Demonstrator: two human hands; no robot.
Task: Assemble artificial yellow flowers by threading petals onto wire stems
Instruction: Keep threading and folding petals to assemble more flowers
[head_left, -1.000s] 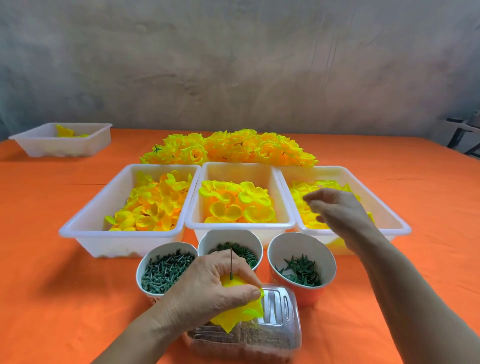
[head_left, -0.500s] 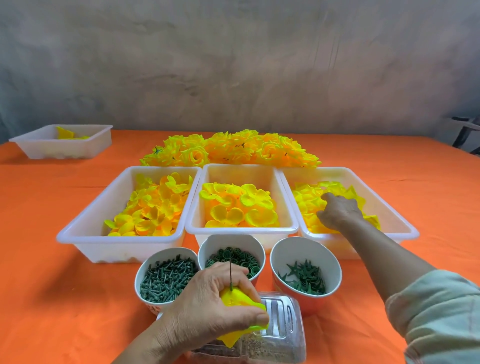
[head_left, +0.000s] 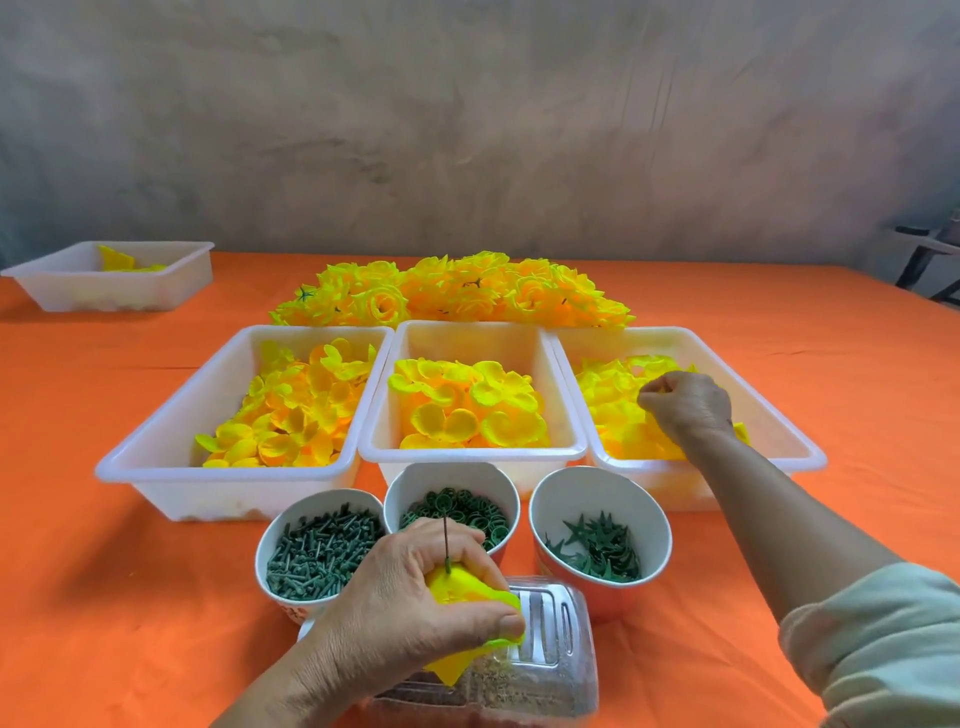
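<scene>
Three petal trays (head_left: 470, 453), three cups (head_left: 597, 493) of green parts (head_left: 597, 551)

A: How many white trays (head_left: 223, 474) (head_left: 467, 453) (head_left: 769, 405) (head_left: 111, 291)?
B: Four. Three sit in a row, one is far off.
A: And cups (head_left: 322, 501) (head_left: 452, 475) (head_left: 597, 499)?
B: Three.
A: What else?
B: One clear box (head_left: 550, 623), one heap of flowers (head_left: 457, 291), one wire stem (head_left: 447, 545), and two hands: a left hand (head_left: 415, 597) and a right hand (head_left: 685, 410). The petals (head_left: 467, 410) are too many to count.

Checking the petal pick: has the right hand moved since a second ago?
Yes. The right hand has gone forward and down, from above the right tray's near rim into its petals.
</scene>
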